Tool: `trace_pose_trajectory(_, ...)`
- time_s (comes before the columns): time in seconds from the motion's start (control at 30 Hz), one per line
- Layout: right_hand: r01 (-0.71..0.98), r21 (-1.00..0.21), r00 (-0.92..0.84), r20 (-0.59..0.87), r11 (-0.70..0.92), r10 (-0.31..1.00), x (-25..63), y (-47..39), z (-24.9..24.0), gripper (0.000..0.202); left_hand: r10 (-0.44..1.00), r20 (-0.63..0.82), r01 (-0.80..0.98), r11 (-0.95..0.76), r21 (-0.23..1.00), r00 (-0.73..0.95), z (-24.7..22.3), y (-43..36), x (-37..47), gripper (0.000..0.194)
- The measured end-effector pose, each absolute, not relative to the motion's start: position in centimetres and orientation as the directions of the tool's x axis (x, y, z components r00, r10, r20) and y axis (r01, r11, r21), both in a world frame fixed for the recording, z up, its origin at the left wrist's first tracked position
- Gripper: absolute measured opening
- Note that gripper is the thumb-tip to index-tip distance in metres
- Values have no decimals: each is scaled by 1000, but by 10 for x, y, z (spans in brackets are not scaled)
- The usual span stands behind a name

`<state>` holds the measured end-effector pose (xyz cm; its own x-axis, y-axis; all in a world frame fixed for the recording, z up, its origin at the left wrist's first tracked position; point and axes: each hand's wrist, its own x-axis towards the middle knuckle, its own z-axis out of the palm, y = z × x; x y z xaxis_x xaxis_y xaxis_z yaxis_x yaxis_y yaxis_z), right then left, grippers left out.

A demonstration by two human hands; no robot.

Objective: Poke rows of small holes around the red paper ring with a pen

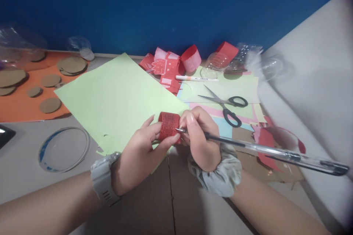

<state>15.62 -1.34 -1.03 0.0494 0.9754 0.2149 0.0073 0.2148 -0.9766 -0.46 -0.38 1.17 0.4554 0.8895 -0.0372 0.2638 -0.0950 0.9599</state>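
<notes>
A small red paper ring point(168, 123) with dark markings over its outside is in my left hand point(145, 147); the thumb presses its lower edge and fingers reach inside it. My right hand point(201, 137) grips a clear-barrelled pen point(256, 147), its tip at the ring's right side. Fingers of the right hand also rest by the ring's right edge, but whether they hold it is hidden. Beneath and behind the ring lies a large pale green paper sheet point(118, 95), a corner of it towards the wall.
Black-handled scissors point(224, 102) lie open on coloured papers at right. A marker point(197, 78) and red paper pieces point(168, 66) sit behind. Cardboard discs point(51, 105) rest on orange paper point(16, 108) at left, near a tape ring point(87, 143). A blue wall point(171, 11) stands behind.
</notes>
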Motion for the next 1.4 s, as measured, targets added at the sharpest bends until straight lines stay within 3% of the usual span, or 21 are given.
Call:
trace_pose_trajectory(0.27,67,-983,22,173,171,985,156,-11,-8,29,875,49,280,-207,938,481,7,-5,-5,11)
trace_pose_trajectory(0.9,73,-980,-56,181,185,982,158,-10,-5,27,882,56,278,-207,938,468,8,-5,-6,10)
trace_pose_trajectory(1.4,103,-977,-22,187,188,982,159,-11,-7,28,881,47,306,-213,928,470,7,-5,-6,9)
